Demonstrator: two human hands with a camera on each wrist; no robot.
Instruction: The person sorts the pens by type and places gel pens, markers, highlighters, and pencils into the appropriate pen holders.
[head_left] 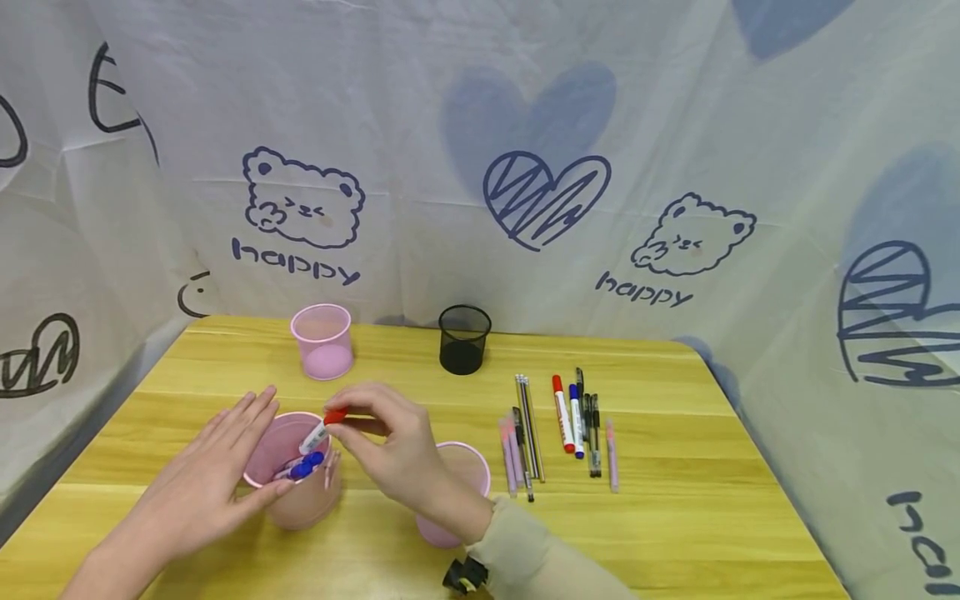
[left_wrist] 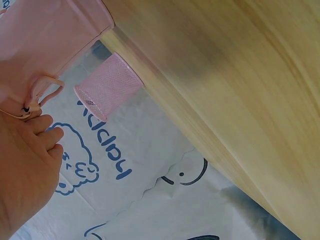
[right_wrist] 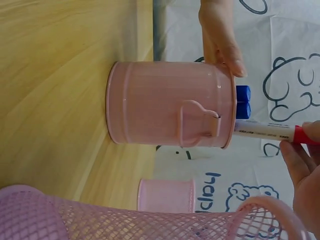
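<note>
A pink metal bucket (head_left: 303, 508) with small side handles stands on the table at the left; in the right wrist view the bucket (right_wrist: 165, 102) shows its smooth wall. Blue-capped markers (head_left: 306, 465) lean inside it. My left hand (head_left: 202, 483) rests at its rim, fingers straight along the left side and thumb across the near edge. Between thumb and fingers, my right hand (head_left: 390, 446) pinches a white marker (right_wrist: 265, 131) by its red cap, the body slanting down into the bucket's mouth.
A pink mesh cup (head_left: 450, 533) stands under my right forearm. Farther back are another pink cup (head_left: 324, 350) and a black mesh cup (head_left: 462, 354). Pencils (head_left: 529, 433), pens (head_left: 594, 437), a red marker (head_left: 563, 414) and a blue marker (head_left: 576, 421) lie at right.
</note>
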